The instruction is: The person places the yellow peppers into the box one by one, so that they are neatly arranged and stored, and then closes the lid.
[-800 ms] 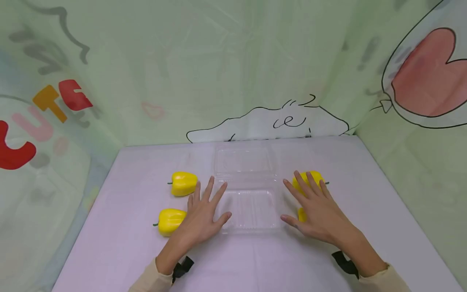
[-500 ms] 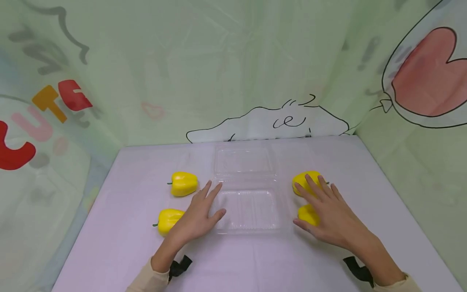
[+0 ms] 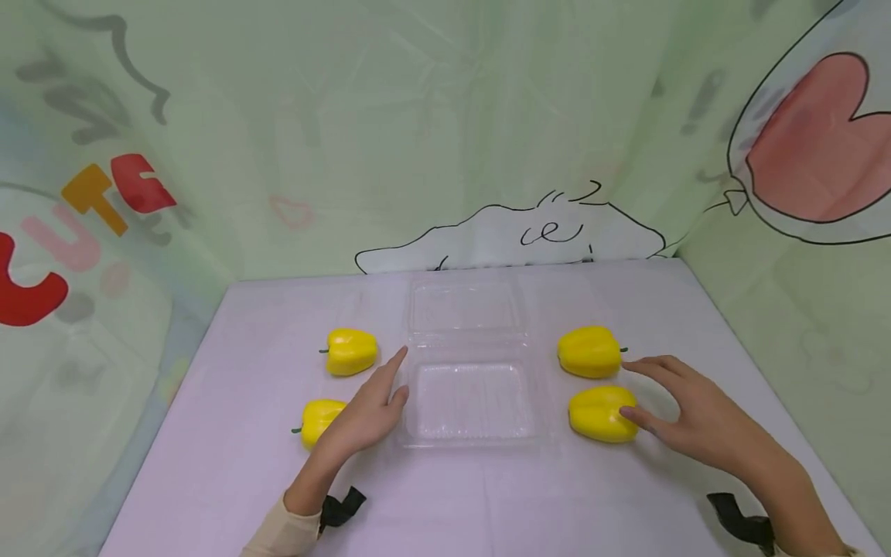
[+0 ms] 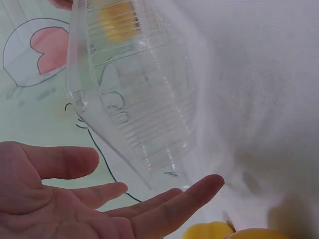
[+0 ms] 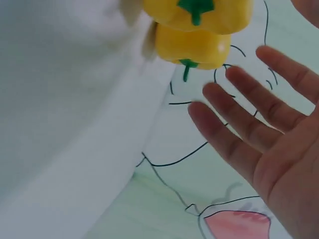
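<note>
My left hand hovers between the left peppers and the clear plastic clamshell box, fingers extended and holding nothing. In the left wrist view its fingers point toward the box's near side. Just right of the right-hand pair of peppers, my right hand is spread with nothing in its grasp. Closest to it is the near right yellow bell pepper; whether the thumb touches it I cannot tell. Behind that lies the far right yellow pepper, its green stem toward the hand. In the right wrist view both peppers appear above the fingertips.
The box's raised lid lies open behind its base. To the left lie a far yellow pepper and a near one, partly hidden by my left hand. A white-covered table meets printed curtains at the back and sides.
My right hand has moved right, off from over the right peppers, uncovering both. The left hand has drawn slightly left and turned side-on, away from the box.
</note>
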Tool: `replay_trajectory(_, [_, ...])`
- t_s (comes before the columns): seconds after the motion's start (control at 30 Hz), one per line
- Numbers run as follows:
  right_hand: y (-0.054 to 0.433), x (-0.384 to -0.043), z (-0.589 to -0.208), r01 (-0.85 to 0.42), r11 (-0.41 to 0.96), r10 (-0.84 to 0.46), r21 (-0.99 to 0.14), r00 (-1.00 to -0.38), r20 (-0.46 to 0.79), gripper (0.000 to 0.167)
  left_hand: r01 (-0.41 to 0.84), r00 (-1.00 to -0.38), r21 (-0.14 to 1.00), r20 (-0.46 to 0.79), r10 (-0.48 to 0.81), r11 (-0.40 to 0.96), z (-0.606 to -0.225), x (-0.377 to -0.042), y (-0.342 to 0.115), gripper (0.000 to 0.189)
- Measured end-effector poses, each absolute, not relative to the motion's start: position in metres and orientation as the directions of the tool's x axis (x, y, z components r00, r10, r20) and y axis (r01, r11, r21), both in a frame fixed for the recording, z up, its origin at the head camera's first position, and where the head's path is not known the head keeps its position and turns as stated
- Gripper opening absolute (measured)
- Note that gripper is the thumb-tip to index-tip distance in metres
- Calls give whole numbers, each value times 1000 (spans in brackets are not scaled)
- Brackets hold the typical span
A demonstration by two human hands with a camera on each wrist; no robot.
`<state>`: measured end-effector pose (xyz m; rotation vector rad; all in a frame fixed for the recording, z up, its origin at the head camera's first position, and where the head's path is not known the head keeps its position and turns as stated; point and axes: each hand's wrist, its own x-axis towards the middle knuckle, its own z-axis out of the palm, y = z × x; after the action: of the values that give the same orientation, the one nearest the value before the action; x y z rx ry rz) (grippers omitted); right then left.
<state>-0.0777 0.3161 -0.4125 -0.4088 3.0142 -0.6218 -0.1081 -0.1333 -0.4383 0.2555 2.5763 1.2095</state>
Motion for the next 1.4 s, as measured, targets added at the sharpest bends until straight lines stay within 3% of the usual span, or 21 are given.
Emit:
replay_trajectory(0.33, [324, -72, -429, -303, 830, -325, -469, -945, 35, 66, -72, -926, 828, -263, 273, 556, -447, -112, -133, 66])
replay_trajectory(0.93, [326, -72, -447, -351, 732, -377, -584, -923, 82, 77, -203, -903, 881, -337, 268, 427, -454, -116, -134, 67])
replay_trajectory(1.4, [324, -74, -453, -287, 689, -356, -666, -934, 34, 82, -227, -908, 898, -335, 252, 376, -455, -116, -132, 71])
